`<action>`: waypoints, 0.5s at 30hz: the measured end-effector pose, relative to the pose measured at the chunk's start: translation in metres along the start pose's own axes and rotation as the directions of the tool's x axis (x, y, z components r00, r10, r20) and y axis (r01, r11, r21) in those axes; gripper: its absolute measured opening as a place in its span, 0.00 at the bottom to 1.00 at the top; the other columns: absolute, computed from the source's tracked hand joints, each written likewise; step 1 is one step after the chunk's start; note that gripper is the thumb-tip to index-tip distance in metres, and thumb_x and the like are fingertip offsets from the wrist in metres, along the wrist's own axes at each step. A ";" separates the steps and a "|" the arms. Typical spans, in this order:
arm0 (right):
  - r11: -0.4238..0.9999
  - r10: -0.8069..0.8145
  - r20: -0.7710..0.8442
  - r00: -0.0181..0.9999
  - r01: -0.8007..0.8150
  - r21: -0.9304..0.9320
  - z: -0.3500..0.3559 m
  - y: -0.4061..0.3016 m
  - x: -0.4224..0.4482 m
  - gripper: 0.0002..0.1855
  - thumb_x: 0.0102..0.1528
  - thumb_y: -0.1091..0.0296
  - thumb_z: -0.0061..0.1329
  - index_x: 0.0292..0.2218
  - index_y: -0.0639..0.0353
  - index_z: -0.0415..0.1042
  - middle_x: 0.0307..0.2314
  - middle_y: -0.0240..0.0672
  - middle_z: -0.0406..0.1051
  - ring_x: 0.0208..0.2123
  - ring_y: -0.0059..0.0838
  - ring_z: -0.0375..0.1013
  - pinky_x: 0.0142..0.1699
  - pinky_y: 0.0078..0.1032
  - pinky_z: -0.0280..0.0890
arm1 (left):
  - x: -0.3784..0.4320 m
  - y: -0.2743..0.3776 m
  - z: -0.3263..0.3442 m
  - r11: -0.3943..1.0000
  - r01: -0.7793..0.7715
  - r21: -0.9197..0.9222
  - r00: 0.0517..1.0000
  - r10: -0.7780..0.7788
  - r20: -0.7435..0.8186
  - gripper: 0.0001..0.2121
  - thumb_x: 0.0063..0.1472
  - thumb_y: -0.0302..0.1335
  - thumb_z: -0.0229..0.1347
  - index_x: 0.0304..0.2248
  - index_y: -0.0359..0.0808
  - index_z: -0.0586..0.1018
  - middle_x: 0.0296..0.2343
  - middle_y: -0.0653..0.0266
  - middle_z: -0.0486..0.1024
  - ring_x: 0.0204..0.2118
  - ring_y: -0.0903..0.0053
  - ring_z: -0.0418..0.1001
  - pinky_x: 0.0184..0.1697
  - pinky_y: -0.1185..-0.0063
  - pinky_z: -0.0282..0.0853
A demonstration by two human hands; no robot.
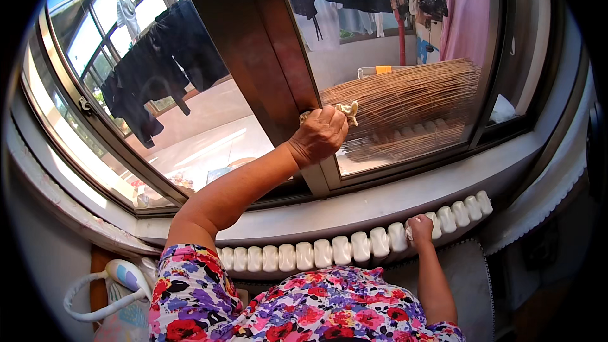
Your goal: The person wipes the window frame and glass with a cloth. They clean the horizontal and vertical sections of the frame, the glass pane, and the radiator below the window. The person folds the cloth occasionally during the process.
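My left hand (320, 134) is closed around a crumpled pale yellow cloth (350, 111), bunched at the inner edge of the sliding window's brown metal frame (270, 42). Part of the cloth pokes out past my knuckles, over the right glass pane (408, 118). Lower down on the right, my right hand (421, 229) rests on top of the cream ribbed radiator (323, 252), its fingers curled. A small whitish wad (409, 233) shows beside those fingers; its material is hard to make out.
A pale windowsill (285, 221) runs between window and radiator. Behind the glass are a rolled reed blind (403, 85), dark hanging clothes (161, 61) and a pink curtain (465, 14). A white looped-handle object (107, 289) stands lower left. A dark padded seat (441, 289) is at lower right.
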State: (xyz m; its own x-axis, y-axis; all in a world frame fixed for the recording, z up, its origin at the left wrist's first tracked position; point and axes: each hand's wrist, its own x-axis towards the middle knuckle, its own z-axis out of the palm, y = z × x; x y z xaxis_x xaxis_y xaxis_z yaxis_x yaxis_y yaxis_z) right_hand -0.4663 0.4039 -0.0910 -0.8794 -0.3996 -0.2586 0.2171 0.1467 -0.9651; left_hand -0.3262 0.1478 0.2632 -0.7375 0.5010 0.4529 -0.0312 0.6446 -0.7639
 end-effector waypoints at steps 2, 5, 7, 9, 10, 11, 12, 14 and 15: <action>0.995 -0.064 -0.027 0.998 0.062 -0.077 0.001 0.001 -0.001 0.03 0.44 0.75 0.49 0.21 0.63 0.69 0.15 0.32 0.67 0.16 0.23 0.66 0.21 0.26 0.63 | 0.007 -0.012 0.002 0.998 0.038 -0.044 0.998 -0.041 -0.054 0.10 0.48 0.20 0.54 0.33 0.30 0.76 0.26 0.61 0.70 0.29 0.73 0.70 0.30 0.77 0.69; 0.969 -0.155 -0.095 0.983 0.133 -0.206 -0.019 0.024 0.016 0.04 0.44 0.73 0.51 0.22 0.63 0.71 0.16 0.32 0.69 0.18 0.22 0.66 0.24 0.26 0.64 | 0.094 -0.089 -0.028 0.990 0.134 0.050 0.912 -0.104 -0.396 0.12 0.50 0.19 0.55 0.37 0.35 0.75 0.27 0.64 0.70 0.29 0.69 0.70 0.32 0.76 0.71; 0.983 -0.087 -0.086 0.992 0.071 -0.172 -0.016 0.004 0.005 0.05 0.43 0.71 0.52 0.23 0.63 0.72 0.17 0.33 0.70 0.19 0.23 0.68 0.25 0.26 0.64 | 0.118 -0.196 -0.026 0.873 0.341 0.350 0.848 -0.125 -0.515 0.09 0.52 0.20 0.54 0.35 0.38 0.75 0.27 0.63 0.69 0.31 0.67 0.69 0.34 0.75 0.69; 0.993 -0.036 0.042 0.998 0.041 -0.110 0.014 -0.016 -0.011 0.06 0.43 0.71 0.53 0.23 0.63 0.73 0.18 0.34 0.71 0.19 0.23 0.69 0.26 0.26 0.65 | 0.146 -0.195 -0.092 0.881 0.394 0.261 0.760 -0.153 -0.631 0.04 0.56 0.24 0.48 0.28 0.37 0.75 0.25 0.59 0.72 0.32 0.63 0.71 0.38 0.70 0.67; 0.991 -0.038 0.025 0.999 0.041 -0.126 0.011 -0.012 -0.007 0.05 0.44 0.71 0.53 0.23 0.63 0.72 0.17 0.33 0.71 0.19 0.22 0.69 0.25 0.25 0.65 | 0.149 -0.183 -0.076 0.863 0.434 0.259 0.769 -0.205 -0.605 0.04 0.56 0.24 0.48 0.28 0.36 0.75 0.26 0.59 0.72 0.33 0.63 0.71 0.38 0.71 0.67; 0.989 -0.040 0.014 0.999 0.041 -0.142 0.009 -0.005 -0.004 0.05 0.44 0.71 0.53 0.23 0.63 0.72 0.17 0.33 0.71 0.19 0.22 0.68 0.25 0.25 0.65 | 0.149 -0.167 -0.059 0.841 0.472 0.264 0.777 -0.256 -0.575 0.04 0.56 0.24 0.48 0.28 0.36 0.74 0.27 0.59 0.73 0.33 0.64 0.71 0.38 0.72 0.67; 0.981 -0.063 -0.088 0.994 0.045 -0.191 -0.018 0.010 0.007 0.05 0.44 0.71 0.53 0.23 0.63 0.72 0.17 0.33 0.71 0.18 0.21 0.68 0.25 0.25 0.65 | 0.163 -0.119 -0.018 0.879 0.465 0.102 0.761 -0.338 -0.554 0.04 0.56 0.23 0.48 0.30 0.35 0.75 0.29 0.58 0.73 0.32 0.64 0.71 0.37 0.73 0.67; 0.980 -0.062 -0.088 0.994 0.044 -0.196 -0.019 0.011 0.007 0.06 0.44 0.71 0.53 0.23 0.63 0.72 0.17 0.32 0.71 0.18 0.21 0.68 0.25 0.24 0.65 | 0.133 -0.061 0.035 0.964 0.253 0.082 0.810 -0.165 -0.562 0.06 0.47 0.21 0.54 0.26 0.36 0.70 0.26 0.60 0.68 0.27 0.70 0.68 0.24 0.79 0.68; 0.979 -0.071 -0.065 0.995 0.057 -0.194 -0.014 0.009 0.005 0.06 0.44 0.71 0.53 0.23 0.63 0.72 0.17 0.32 0.70 0.18 0.21 0.68 0.25 0.24 0.64 | 0.103 -0.023 0.041 0.972 0.231 -0.042 0.897 -0.229 -0.379 0.12 0.47 0.20 0.55 0.34 0.36 0.73 0.29 0.62 0.67 0.29 0.70 0.69 0.29 0.75 0.69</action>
State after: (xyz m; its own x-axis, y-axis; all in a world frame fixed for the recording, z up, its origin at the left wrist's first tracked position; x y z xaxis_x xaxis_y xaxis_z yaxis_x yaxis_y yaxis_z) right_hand -0.4744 0.4161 -0.1005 -0.9182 -0.3494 -0.1864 0.0803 0.2966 -0.9516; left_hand -0.4294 0.1606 0.3083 -0.3983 0.5204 0.7553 -0.1720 0.7665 -0.6188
